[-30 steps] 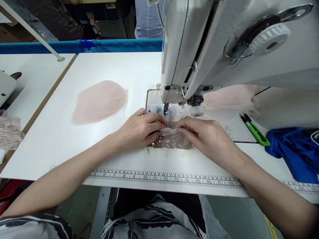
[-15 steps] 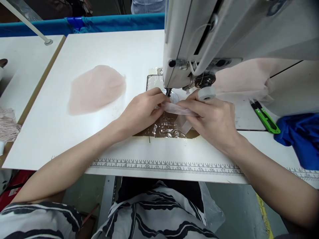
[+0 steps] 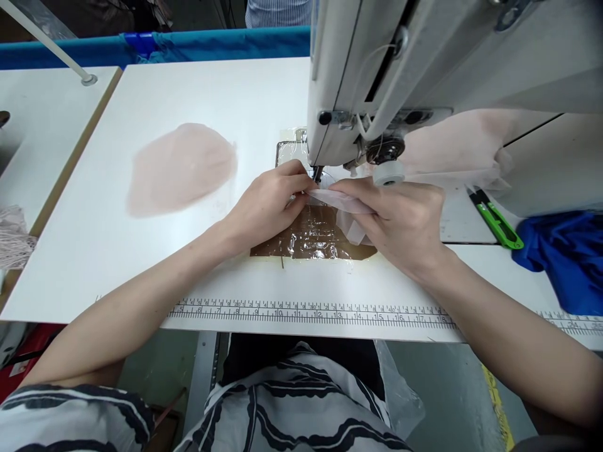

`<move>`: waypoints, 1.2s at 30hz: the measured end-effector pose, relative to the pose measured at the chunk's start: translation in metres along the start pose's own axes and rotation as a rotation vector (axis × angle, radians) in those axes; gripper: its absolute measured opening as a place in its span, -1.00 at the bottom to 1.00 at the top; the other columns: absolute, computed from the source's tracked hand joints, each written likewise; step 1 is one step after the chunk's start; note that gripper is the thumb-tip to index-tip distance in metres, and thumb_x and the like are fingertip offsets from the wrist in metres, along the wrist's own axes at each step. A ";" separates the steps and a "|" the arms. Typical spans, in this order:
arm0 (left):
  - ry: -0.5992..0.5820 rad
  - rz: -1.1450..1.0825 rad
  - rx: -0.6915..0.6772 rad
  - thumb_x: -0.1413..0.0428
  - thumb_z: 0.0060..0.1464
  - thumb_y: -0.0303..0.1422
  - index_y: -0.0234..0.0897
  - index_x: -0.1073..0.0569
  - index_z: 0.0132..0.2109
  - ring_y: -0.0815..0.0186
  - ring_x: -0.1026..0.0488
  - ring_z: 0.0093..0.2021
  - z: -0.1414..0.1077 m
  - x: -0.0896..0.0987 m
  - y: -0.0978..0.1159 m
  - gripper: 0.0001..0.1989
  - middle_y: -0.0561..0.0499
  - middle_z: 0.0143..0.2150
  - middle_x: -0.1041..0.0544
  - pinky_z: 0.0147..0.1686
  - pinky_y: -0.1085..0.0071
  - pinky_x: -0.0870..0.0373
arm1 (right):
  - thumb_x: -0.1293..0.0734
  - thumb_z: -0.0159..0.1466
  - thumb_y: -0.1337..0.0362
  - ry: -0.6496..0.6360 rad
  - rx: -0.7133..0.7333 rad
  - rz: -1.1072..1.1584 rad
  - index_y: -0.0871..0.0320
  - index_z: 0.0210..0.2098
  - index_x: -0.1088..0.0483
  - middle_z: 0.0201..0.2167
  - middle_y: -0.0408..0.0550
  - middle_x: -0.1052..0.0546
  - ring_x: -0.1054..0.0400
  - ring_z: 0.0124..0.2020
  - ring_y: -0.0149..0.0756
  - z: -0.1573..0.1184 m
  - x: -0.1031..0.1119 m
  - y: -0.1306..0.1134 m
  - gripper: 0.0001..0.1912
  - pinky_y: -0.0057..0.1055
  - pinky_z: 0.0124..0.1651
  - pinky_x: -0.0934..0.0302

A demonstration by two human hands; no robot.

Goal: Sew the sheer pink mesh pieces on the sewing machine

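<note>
Just in front of the presser foot (image 3: 318, 174) of a sewing machine (image 3: 339, 81), a thin, pale sheer fabric strip (image 3: 340, 200) is stretched between both hands. My left hand (image 3: 277, 198) pinches its left end between thumb and fingers, close beside the foot. Around the right end my right hand (image 3: 400, 216) is closed, and a loose sheer fold hangs below its fingers. Brown tape (image 3: 313, 235) covers the table under the hands. The right fingertips are partly hidden behind the strip and a white round knob (image 3: 389, 173).
A pale pink fabric piece (image 3: 183, 169) lies flat at left, more pink fabric (image 3: 456, 147) behind the machine head. Green thread snips (image 3: 497, 220) and blue cloth (image 3: 565, 251) lie at right. A printed ruler (image 3: 306, 312) runs along the front edge. Someone in a striped garment (image 3: 277, 14) is beyond.
My right hand has shifted slightly, its index finger now stretched further left along the strip. My left hand stays almost in place, still pinching. The view has moved a little.
</note>
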State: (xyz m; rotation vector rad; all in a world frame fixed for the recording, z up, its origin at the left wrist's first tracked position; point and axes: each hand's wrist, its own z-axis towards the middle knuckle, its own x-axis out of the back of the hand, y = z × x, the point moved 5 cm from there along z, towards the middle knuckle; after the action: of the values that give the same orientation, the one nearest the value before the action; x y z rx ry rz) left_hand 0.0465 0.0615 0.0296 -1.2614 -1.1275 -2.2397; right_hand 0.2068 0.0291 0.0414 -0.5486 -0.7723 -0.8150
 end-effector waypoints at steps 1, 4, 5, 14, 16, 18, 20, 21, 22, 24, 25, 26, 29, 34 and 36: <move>-0.004 -0.003 -0.008 0.01 0.13 -0.55 -0.33 -0.54 -0.22 0.30 -0.46 -0.26 0.000 0.000 0.000 -0.78 -0.04 -0.21 -0.49 -0.27 0.37 -0.39 | -0.12 0.44 -0.01 0.003 -0.003 0.003 0.05 -0.26 -0.57 -0.74 -0.24 -0.36 -0.17 -0.67 -0.46 0.001 0.001 0.000 -0.53 -0.43 -0.54 -0.02; -0.033 -0.045 -0.025 -0.02 0.15 -0.50 -0.33 -0.55 -0.26 0.34 -0.43 -0.34 0.000 0.000 0.000 -0.81 -0.03 -0.25 -0.48 -0.32 0.41 -0.35 | -0.07 0.44 -0.06 -0.052 -0.040 0.017 0.02 -0.27 -0.57 -0.73 -0.23 -0.37 -0.18 -0.66 -0.43 0.002 0.000 0.000 -0.48 -0.41 -0.52 -0.04; -0.047 -0.065 -0.027 -0.02 0.16 -0.47 -0.33 -0.55 -0.27 0.35 -0.42 -0.35 0.001 0.000 0.000 -0.80 -0.02 -0.26 -0.48 -0.33 0.41 -0.34 | -0.05 0.44 -0.07 -0.085 -0.065 0.018 0.00 -0.28 -0.57 -0.73 -0.22 -0.37 -0.18 -0.66 -0.42 0.002 -0.001 0.000 -0.46 -0.40 -0.51 -0.05; -0.072 -0.242 -0.022 0.01 0.28 -0.34 -0.29 -0.56 -0.36 0.39 -0.42 -0.36 0.001 0.001 0.000 -0.68 0.00 -0.29 -0.49 -0.31 0.43 -0.34 | -0.03 0.45 -0.06 -0.208 -0.164 0.044 0.05 -0.32 -0.56 -0.65 -0.15 -0.44 -0.25 -0.62 -0.40 -0.001 -0.006 0.004 -0.42 -0.37 -0.50 -0.02; -0.064 -0.260 -0.039 0.01 0.29 -0.34 -0.29 -0.57 -0.37 0.40 -0.42 -0.35 0.000 0.000 0.000 -0.67 0.00 -0.30 -0.49 -0.31 0.43 -0.34 | -0.04 0.45 -0.06 -0.210 -0.157 0.061 0.06 -0.32 -0.56 -0.64 -0.15 -0.46 -0.25 -0.62 -0.41 -0.002 -0.006 0.003 -0.43 -0.37 -0.50 -0.02; -0.063 -0.264 -0.070 -0.04 0.26 -0.33 -0.29 -0.57 -0.36 0.41 -0.42 -0.36 -0.001 -0.001 0.000 -0.71 0.00 -0.30 -0.49 -0.34 0.45 -0.34 | -0.08 0.44 -0.05 -0.212 -0.153 0.077 0.06 -0.31 -0.56 -0.61 -0.16 -0.49 -0.26 -0.61 -0.41 -0.002 -0.006 0.002 -0.48 -0.37 -0.50 -0.03; -0.068 -0.248 -0.094 -0.10 0.21 -0.34 -0.28 -0.58 -0.34 0.42 -0.42 -0.37 -0.002 -0.002 0.000 -0.79 0.01 -0.30 -0.49 -0.37 0.46 -0.34 | -0.12 0.44 0.01 -0.224 -0.152 0.083 0.03 -0.28 -0.56 -0.57 -0.17 -0.53 -0.30 -0.59 -0.39 -0.002 -0.006 0.001 -0.55 -0.38 -0.49 -0.03; -0.073 -0.235 -0.098 -0.12 0.20 -0.35 -0.28 -0.58 -0.32 0.42 -0.42 -0.37 -0.003 -0.003 0.000 -0.82 0.02 -0.30 -0.48 -0.37 0.46 -0.35 | -0.13 0.44 0.05 -0.230 -0.150 0.084 0.02 -0.27 -0.57 -0.55 -0.17 -0.54 -0.31 -0.57 -0.39 -0.003 -0.006 0.000 -0.59 -0.38 -0.48 -0.03; -0.080 -0.220 -0.101 -0.12 0.20 -0.35 -0.28 -0.58 -0.31 0.41 -0.42 -0.37 -0.003 -0.004 0.000 -0.82 0.01 -0.29 -0.48 -0.37 0.46 -0.35 | -0.15 0.44 0.08 -0.239 -0.147 0.086 0.01 -0.26 -0.57 -0.54 -0.18 -0.56 -0.33 -0.56 -0.38 -0.003 -0.006 0.000 -0.62 -0.38 -0.48 -0.03; -0.092 -0.175 -0.122 -0.06 0.24 -0.36 -0.29 -0.58 -0.29 0.40 -0.43 -0.34 -0.006 -0.006 0.002 -0.78 -0.03 -0.26 -0.48 -0.34 0.45 -0.38 | -0.19 0.42 0.12 -0.259 -0.139 0.096 0.00 -0.23 -0.57 -0.50 -0.18 -0.58 -0.36 -0.54 -0.37 -0.004 -0.006 0.000 -0.68 -0.38 -0.47 -0.03; -0.093 -0.135 -0.151 -0.04 0.26 -0.35 -0.30 -0.58 -0.28 0.38 -0.43 -0.31 -0.008 -0.007 0.004 -0.76 -0.06 -0.23 -0.49 -0.31 0.43 -0.39 | -0.20 0.42 0.13 -0.264 -0.132 0.100 -0.01 -0.21 -0.57 -0.47 -0.19 -0.59 -0.37 -0.52 -0.36 -0.005 -0.005 -0.001 -0.70 -0.38 -0.47 -0.03; -0.086 -0.070 -0.188 -0.01 0.28 -0.35 -0.31 -0.58 -0.28 0.35 -0.43 -0.28 -0.011 -0.007 0.007 -0.73 -0.09 -0.21 -0.49 -0.28 0.41 -0.39 | -0.22 0.41 0.13 -0.267 -0.118 0.101 -0.01 -0.21 -0.57 -0.45 -0.19 -0.60 -0.38 -0.51 -0.35 -0.006 -0.004 -0.001 -0.72 -0.37 -0.46 -0.04; -0.013 0.250 -0.306 0.02 0.30 -0.35 -0.28 -0.57 -0.22 0.23 -0.42 -0.19 -0.022 -0.009 0.019 -0.73 -0.12 -0.18 -0.54 -0.25 0.30 -0.36 | -0.25 0.39 0.17 -0.281 -0.015 0.066 0.01 -0.27 -0.58 -0.39 -0.18 -0.63 -0.41 -0.42 -0.29 -0.009 -0.001 -0.006 -0.74 -0.33 -0.40 -0.07; 0.073 0.569 -0.395 -0.05 0.26 -0.44 -0.25 -0.53 -0.03 0.13 -0.43 -0.02 -0.039 -0.010 0.036 -0.79 -0.08 0.00 -0.59 -0.14 0.20 -0.30 | -0.27 0.35 0.33 -0.259 0.166 -0.030 0.04 -0.34 -0.57 -0.16 -0.18 -0.64 -0.41 -0.18 -0.15 -0.013 0.003 -0.016 -0.76 -0.17 -0.13 -0.13; 0.051 0.586 -0.379 -0.04 0.28 -0.46 -0.25 -0.50 0.02 0.13 -0.43 0.05 -0.041 -0.011 0.037 -0.77 -0.09 0.06 -0.57 -0.08 0.17 -0.29 | -0.26 0.34 0.38 -0.276 0.183 -0.003 0.06 -0.32 -0.57 -0.13 -0.15 -0.64 -0.42 -0.12 -0.14 -0.014 0.002 -0.018 -0.76 -0.16 -0.09 -0.14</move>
State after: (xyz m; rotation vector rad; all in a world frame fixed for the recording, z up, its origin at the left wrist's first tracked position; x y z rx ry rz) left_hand 0.0519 0.0053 0.0264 -1.4299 -0.2502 -2.0497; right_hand 0.1988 0.0081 0.0369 -0.5010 -1.0904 -0.6696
